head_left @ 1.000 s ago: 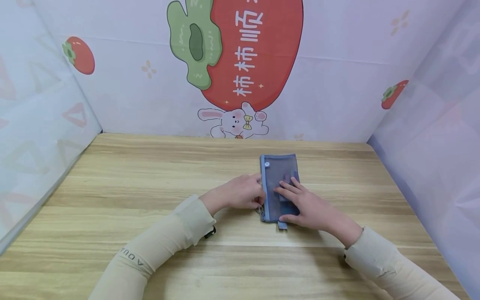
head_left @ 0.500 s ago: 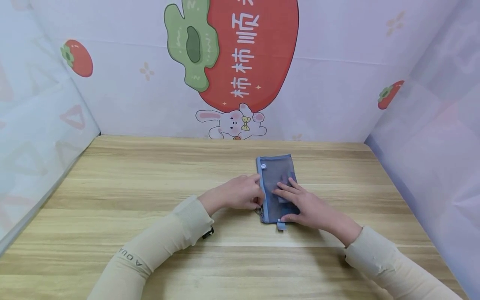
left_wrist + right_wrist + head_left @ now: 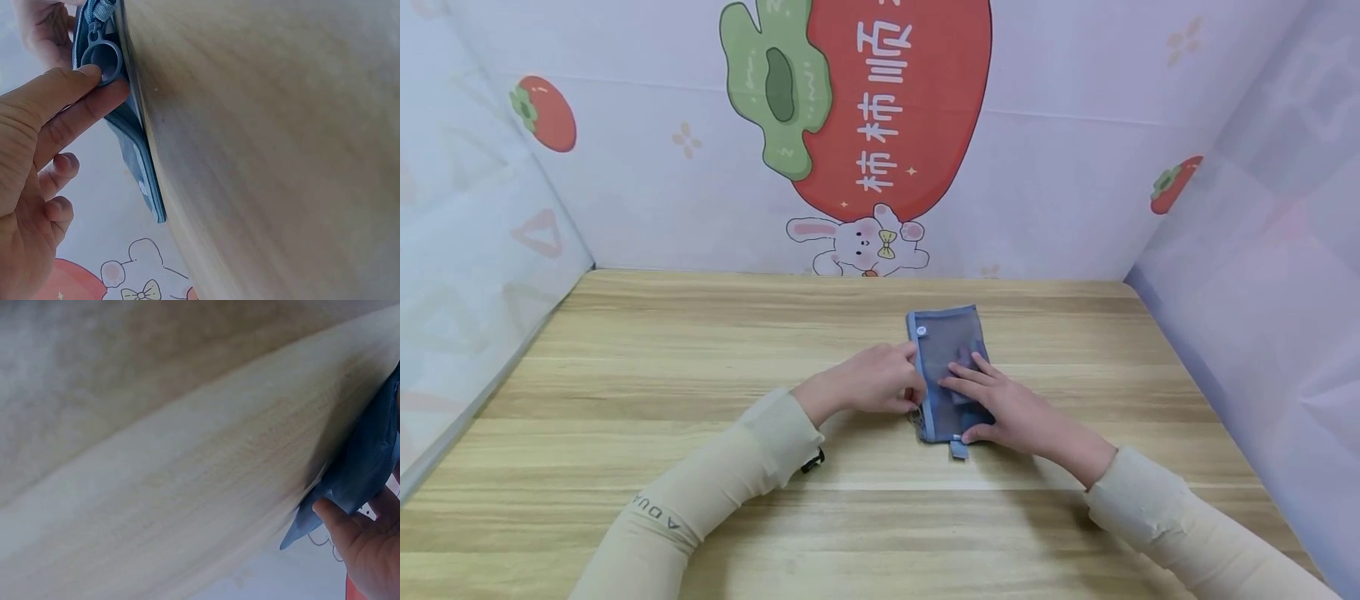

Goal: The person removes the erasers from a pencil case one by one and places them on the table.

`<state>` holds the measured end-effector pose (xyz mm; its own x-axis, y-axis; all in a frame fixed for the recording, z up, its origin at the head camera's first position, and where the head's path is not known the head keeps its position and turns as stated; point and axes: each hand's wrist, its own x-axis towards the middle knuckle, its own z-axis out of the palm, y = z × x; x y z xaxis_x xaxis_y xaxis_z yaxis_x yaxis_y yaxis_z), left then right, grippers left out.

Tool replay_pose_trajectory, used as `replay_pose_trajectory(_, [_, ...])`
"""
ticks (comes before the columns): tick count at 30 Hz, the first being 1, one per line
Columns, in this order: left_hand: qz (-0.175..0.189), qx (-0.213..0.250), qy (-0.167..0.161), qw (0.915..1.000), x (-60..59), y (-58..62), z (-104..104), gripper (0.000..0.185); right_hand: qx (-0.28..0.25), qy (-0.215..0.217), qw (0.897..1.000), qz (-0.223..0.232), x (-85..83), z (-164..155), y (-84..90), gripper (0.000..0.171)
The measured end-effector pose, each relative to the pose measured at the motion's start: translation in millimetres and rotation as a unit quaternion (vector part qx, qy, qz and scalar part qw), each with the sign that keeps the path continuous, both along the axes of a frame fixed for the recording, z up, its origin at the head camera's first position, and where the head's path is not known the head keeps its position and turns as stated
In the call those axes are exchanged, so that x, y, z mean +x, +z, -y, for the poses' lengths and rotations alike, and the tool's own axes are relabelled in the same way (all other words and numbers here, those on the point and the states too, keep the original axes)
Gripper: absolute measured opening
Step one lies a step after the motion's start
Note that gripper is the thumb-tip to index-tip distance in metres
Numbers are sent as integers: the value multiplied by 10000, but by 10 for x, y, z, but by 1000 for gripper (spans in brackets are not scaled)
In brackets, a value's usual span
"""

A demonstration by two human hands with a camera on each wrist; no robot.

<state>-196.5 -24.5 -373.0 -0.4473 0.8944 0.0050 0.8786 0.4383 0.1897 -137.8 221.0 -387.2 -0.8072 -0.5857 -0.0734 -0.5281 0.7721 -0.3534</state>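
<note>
A blue-grey mesh zipper pouch (image 3: pixel 943 329) lies on the wooden table, its zipper edge facing left. Dark shapes inside show through the mesh near the right hand. My left hand (image 3: pixel 880 379) is at that edge. In the left wrist view, its thumb and index finger pinch the ring-shaped zipper pull (image 3: pixel 119 53), with the other fingers loosely bent. Spread over the lower right of the pouch, my right hand (image 3: pixel 1018 412) rests with fairly straight fingers. From the right wrist view, its thumb (image 3: pixel 334 519) lies along the blue fabric.
A short blue tab (image 3: pixel 958 450) sticks out from the pouch's near end. The wood-grain table (image 3: pixel 700 333) runs back to a printed cloth wall (image 3: pixel 1037 192) with a persimmon and a rabbit. More cloth walls rise at left and right.
The pouch has turned slightly, its far end leaning a little left. Both hands keep their places on it. The whole head view has shifted slightly.
</note>
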Motion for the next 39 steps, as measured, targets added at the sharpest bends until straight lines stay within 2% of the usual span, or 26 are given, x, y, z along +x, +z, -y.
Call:
replay_pose_trajectory(7, [84, 16, 206, 9998, 7, 53, 22, 6, 22, -63, 10000, 50, -2, 7, -2, 74])
replay_pose_trajectory(11, [81, -163, 67, 9998, 53, 57, 8, 6, 11, -10, 9999, 133, 6, 12, 18, 73])
replay_pose_trajectory(15, [231, -241, -114, 9994, 100, 64, -1, 6, 21, -168, 9991, 391, 20, 54, 55, 71])
replay_pose_trajectory(18, [302, -216, -112, 9992, 113, 76, -3, 5, 202, -301, 9982, 474, 14, 120, 65, 79])
replay_pose_trajectory(24, [427, -368, -162, 9983, 117, 58, -14, 5, 496, -409, 9974, 324, 10, 213, 36, 99])
replay_pose_trajectory(33, [385, -342, -57, 9987, 63, 52, -20, 6, 428, -435, 9981, 55, 15, 231, 14, 97])
replay_pose_trajectory(39, [372, -293, 6, 9989, 26, 33, -23, 6, 403, -408, 9983, 38, 24, 242, 12, 95])
